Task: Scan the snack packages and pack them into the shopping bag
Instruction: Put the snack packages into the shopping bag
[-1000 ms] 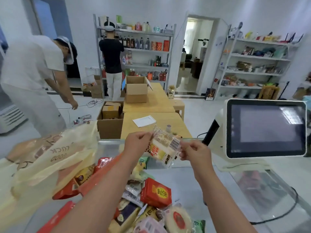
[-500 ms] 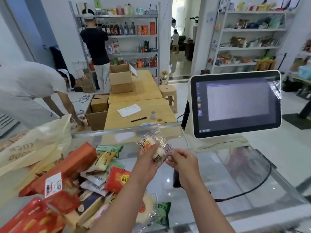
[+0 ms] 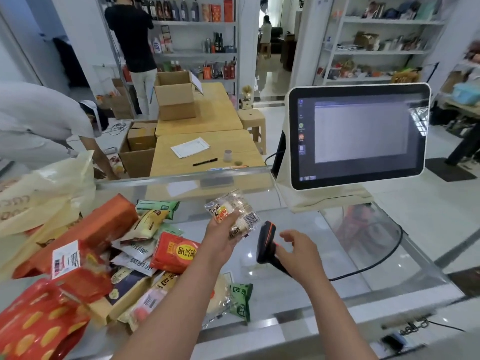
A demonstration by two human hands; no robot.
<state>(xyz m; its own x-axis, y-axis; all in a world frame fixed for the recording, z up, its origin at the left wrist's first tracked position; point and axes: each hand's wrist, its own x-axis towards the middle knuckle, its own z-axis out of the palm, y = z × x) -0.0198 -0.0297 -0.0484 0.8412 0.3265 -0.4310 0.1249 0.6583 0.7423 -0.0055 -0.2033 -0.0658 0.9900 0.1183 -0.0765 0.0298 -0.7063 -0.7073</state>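
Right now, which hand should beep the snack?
Probably the right hand: it already touches the scanner, beside the snack packet whose barcode faces it. The left hand is busy holding that packet.

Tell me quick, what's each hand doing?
Left hand: holding the clear snack packet.
Right hand: fingers curled round the scanner handle.

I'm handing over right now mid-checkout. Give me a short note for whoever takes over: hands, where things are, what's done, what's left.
Left hand holds a clear-wrapped snack package, barcode facing the scanner.
Right hand is taking hold of the black handheld scanner; its fingers are not fully closed on it.
Pile of snack packages lies on the glass counter, left of the hands. Yellow shopping bag sits at the far left.
Done: package picked and presented. Left: scan it, bag it, then work through the pile.
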